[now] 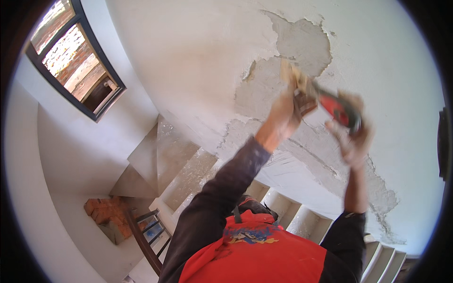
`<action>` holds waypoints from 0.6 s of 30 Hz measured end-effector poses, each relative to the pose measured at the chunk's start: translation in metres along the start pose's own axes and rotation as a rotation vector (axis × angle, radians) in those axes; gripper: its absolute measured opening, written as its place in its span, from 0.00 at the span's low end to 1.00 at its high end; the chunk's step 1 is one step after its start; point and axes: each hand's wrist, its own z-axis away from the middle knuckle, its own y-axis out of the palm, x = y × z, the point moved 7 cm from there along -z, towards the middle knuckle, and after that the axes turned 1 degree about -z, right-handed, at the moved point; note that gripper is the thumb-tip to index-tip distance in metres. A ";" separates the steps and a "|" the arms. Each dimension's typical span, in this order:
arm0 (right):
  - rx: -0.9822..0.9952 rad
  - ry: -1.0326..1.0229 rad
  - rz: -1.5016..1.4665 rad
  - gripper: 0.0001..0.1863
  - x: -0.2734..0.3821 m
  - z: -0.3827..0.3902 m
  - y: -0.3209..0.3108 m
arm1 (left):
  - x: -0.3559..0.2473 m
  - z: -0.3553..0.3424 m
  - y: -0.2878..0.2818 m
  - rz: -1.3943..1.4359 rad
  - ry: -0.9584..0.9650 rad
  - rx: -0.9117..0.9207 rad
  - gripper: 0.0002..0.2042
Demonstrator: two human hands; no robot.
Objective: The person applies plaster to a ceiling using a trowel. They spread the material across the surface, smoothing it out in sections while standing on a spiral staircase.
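Both my arms reach up in front of a white wall (203,42) with rough-edged patches of grey plaster (302,42). Motion smears both hands. My left hand (284,113) is closed round a brown object (304,103) with a pale tan end beside it (293,73); its kind cannot be made out. A tool with a red and black handle (336,109) is gripped in my right hand (353,139). Its narrow end points left, toward the object in my left hand, and whether the two touch cannot be seen.
Stairs (302,219) run below the wall, with dusty landing steps (177,146) at left. A dark railing (144,240) stands near stacked red bricks (106,210). A dark-framed window (94,106) is at upper left. A dark object (442,144) sits at the right edge.
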 end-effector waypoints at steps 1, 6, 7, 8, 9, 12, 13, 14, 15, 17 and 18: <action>-0.136 -0.039 -0.073 0.24 -0.016 0.033 0.010 | 0.020 0.016 -0.012 -0.024 -0.038 -0.042 0.24; -0.461 0.503 -0.744 0.08 -0.062 0.172 0.125 | 0.123 0.110 -0.151 -0.273 -0.261 -0.112 0.30; -0.427 0.605 -0.734 0.08 -0.069 0.189 0.142 | 0.136 0.142 -0.199 -0.437 -0.308 -0.154 0.28; -0.349 0.690 -0.837 0.09 -0.071 0.201 0.155 | 0.150 0.174 -0.246 -0.602 -0.365 -0.189 0.27; -0.280 0.768 -0.942 0.09 -0.075 0.211 0.166 | 0.162 0.206 -0.292 -0.763 -0.429 -0.217 0.25; -0.221 0.890 -1.039 0.10 -0.098 0.210 0.175 | 0.128 0.304 -0.355 -0.588 -0.637 -0.566 0.19; -0.218 0.901 -1.049 0.10 -0.105 0.200 0.174 | 0.128 0.344 -0.442 -0.705 -0.395 -0.654 0.17; -0.273 0.935 -1.092 0.09 -0.115 0.190 0.172 | 0.097 0.369 -0.448 -0.804 -0.481 -0.961 0.16; -0.331 0.921 -1.105 0.09 -0.126 0.179 0.169 | 0.080 0.409 -0.491 -0.746 -0.396 -1.197 0.13; -0.379 0.788 -1.283 0.11 -0.145 0.146 0.167 | 0.054 0.517 -0.607 -0.622 -0.233 -1.387 0.11; -0.347 0.636 -1.394 0.13 -0.138 0.115 0.161 | 0.062 0.533 -0.621 -0.547 -0.233 -1.409 0.11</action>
